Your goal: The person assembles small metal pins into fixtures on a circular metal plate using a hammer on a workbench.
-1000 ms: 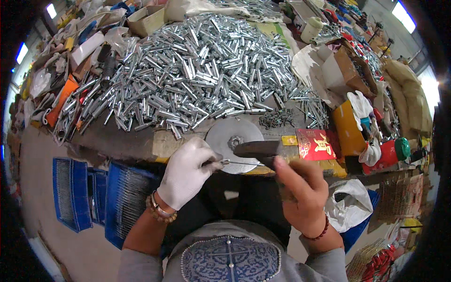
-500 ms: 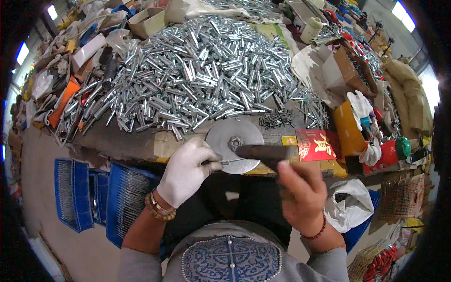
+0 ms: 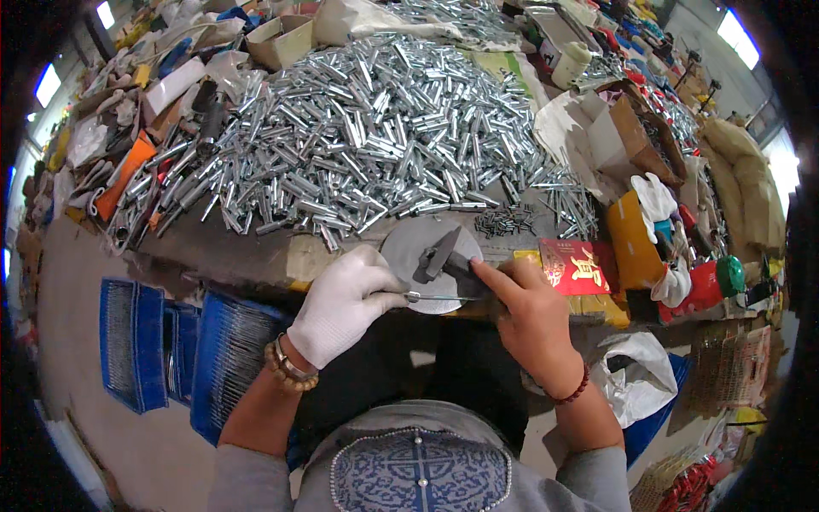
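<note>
"Where did the head camera sit?"

"On the person's head, above the chest, and it looked steeply down. The grey garment filled the lower edge and both forearms came up from there."

"Which way did it face?"

"Forward over the workbench (image 3: 239,256), whose front edge crossed the middle. The heap of metal tubes (image 3: 375,145) lay beyond, toward the top."

"How near was it?"

"Close. The left hand (image 3: 341,303) and right hand (image 3: 529,311) showed large near the centre, at the round metal plate (image 3: 426,256). The fisheye bent the edges and left dark corners."

"Any shared ground with another view?"

"There was only this one view."
</note>
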Tool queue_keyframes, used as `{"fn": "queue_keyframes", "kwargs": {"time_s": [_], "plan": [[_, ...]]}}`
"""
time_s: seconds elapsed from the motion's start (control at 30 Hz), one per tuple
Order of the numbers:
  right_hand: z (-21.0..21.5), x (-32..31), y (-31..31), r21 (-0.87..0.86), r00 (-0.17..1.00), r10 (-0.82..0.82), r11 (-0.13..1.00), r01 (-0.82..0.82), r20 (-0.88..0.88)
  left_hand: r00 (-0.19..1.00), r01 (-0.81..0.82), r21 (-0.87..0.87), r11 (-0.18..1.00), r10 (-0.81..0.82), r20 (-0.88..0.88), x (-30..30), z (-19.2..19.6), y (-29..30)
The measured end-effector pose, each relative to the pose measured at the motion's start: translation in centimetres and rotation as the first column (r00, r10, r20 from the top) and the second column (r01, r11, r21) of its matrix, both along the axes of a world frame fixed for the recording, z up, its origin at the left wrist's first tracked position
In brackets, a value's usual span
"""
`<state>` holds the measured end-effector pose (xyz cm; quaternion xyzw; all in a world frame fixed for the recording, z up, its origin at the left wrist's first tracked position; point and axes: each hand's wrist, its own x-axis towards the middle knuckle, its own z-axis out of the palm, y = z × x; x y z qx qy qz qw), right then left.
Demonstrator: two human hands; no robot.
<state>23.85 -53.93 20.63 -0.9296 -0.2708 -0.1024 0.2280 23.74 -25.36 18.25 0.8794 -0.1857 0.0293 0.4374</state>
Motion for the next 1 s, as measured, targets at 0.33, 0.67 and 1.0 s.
{"fn": "queue_keyframes", "kwargs": {"time_s": [0.33, 0.67, 1.0], "plan": [[-0.7, -4.2, 2.6, 0.179, 0.938, 0.076, 0.984, -0.015, -0.337, 0.953, -0.157, 0.043, 0.987, 0.140, 0.269, -2.2, -0.6, -1.2], [-2.8, -5.9, 3.6, 0.482, 0.478, 0.326, 0.839, 0.252, -0.816, 0.755, -0.536, -0.496, 0.683, 0.124, -0.644, -6.4, -1.0, -4.4], [-2.9, -6.7, 5.7, 0.493, 0.545, 0.379, 0.867, 0.073, -0.748, 0.803, -0.582, -0.558, 0.591, 0.310, -0.509, -10.3, -3.3, 2.6]]}}
